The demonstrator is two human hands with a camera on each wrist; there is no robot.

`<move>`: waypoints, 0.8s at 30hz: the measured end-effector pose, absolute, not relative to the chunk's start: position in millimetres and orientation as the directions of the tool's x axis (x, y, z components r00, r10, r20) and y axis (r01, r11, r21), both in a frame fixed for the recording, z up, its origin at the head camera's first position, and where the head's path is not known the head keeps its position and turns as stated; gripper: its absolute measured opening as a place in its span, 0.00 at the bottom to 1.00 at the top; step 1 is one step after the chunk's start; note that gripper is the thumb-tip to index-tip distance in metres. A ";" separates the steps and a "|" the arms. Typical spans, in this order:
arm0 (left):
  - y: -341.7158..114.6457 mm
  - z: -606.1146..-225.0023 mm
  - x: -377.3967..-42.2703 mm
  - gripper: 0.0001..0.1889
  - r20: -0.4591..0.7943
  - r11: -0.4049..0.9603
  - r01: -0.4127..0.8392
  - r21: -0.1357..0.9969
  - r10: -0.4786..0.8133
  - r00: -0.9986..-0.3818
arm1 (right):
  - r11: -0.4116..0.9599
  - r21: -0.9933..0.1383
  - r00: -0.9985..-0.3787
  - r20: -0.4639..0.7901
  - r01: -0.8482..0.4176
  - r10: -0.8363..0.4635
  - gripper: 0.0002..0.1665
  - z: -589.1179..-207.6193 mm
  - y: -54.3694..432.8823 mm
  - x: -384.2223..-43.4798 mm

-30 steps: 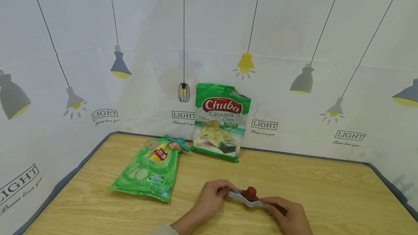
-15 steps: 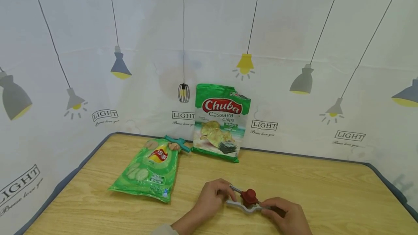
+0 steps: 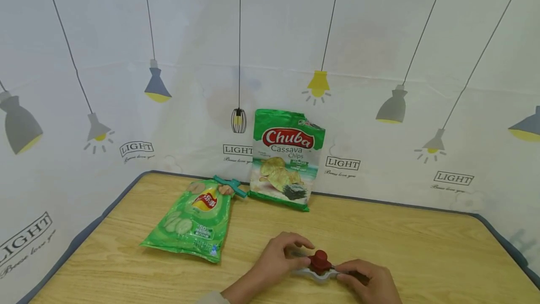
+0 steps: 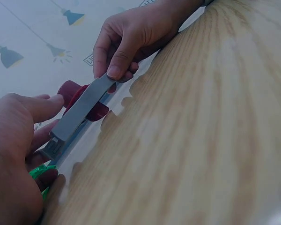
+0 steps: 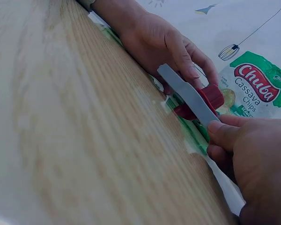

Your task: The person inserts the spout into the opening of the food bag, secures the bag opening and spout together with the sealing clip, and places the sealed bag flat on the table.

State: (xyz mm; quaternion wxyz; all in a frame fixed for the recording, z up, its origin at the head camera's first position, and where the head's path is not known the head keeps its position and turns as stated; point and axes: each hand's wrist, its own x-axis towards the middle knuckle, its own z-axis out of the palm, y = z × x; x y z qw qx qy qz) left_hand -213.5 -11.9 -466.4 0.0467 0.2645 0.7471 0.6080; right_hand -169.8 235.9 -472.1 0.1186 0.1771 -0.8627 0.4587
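Observation:
A grey bag clip [image 3: 319,276] with a red round cap [image 3: 321,256] is held low over the wooden table. My right hand [image 3: 371,279] pinches its right end between thumb and fingers. Around the left end curls my left hand [image 3: 276,259]; its thumb lies by the red part and its index finger reaches above. The clip's two bars stand apart on the left side, partly hidden by the left fingers. In the left wrist view the grey bar [image 4: 82,110] crosses in front of the left fingers. A green chip bag [image 3: 191,222] lies left of the hands.
A Chuba cassava chips bag [image 3: 287,161] with a torn upper right corner leans upright against the wall sheet [image 3: 379,36] behind. A teal clip [image 3: 229,186] grips the top of the green bag. The wooden table [image 3: 401,229] has a dark edge along the sheet.
The clip's bars, together a second ago, have swung apart at the left end. My left thumb has shifted right toward the red part. The right hand keeps its pinch; both bags stay put.

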 end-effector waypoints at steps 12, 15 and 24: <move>-10.8 -466.6 -214.3 0.14 0.207 0.108 0.310 0.945 0.540 -0.816 | 0.468 -0.797 -0.922 0.304 -0.383 -0.238 0.09 -470.3 228.4 -162.7; -10.4 -466.5 -213.5 0.14 0.209 0.109 0.316 0.942 0.545 -0.812 | 0.457 -0.793 -0.913 0.319 -0.403 -0.253 0.09 -471.0 228.2 -162.1; -10.0 -464.5 -211.5 0.13 0.204 0.133 0.322 0.937 0.540 -0.817 | 0.436 -0.764 -0.877 0.370 -0.475 -0.307 0.06 -473.1 228.9 -162.5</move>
